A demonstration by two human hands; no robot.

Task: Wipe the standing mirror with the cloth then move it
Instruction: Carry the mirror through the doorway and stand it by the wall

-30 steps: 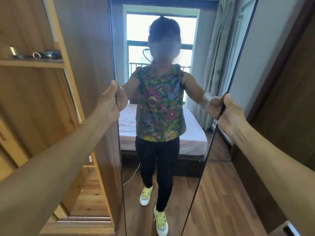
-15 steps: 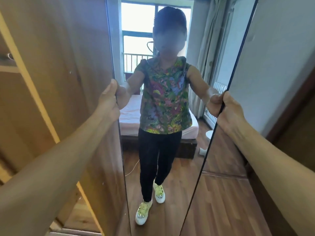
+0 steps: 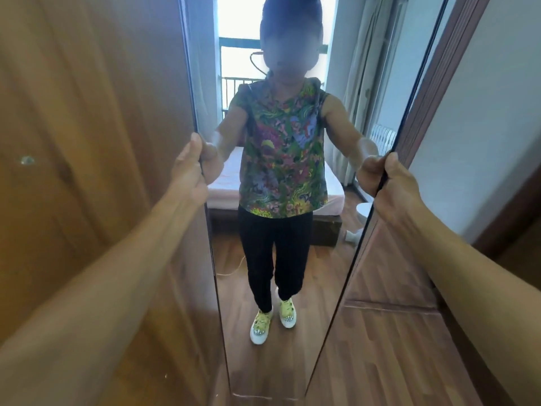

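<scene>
Wooden wardrobe [image 3: 87, 112] behind; mirror [image 3: 278, 361] between left grip [image 3: 190, 168] and right grip [image 3: 392, 183].

We have a single view, from a wide-angle camera worn on the head. It faces forward and tilts down, close to the standing mirror [image 3: 278, 332], whose frame fills the middle from top to bottom. Both forearms run in from the lower corners to the left hand [image 3: 188, 171] and right hand [image 3: 393, 183] at the frame's edges. The edges of the picture bend and look slightly blurred, so we perhaps misjudge angles there.
</scene>
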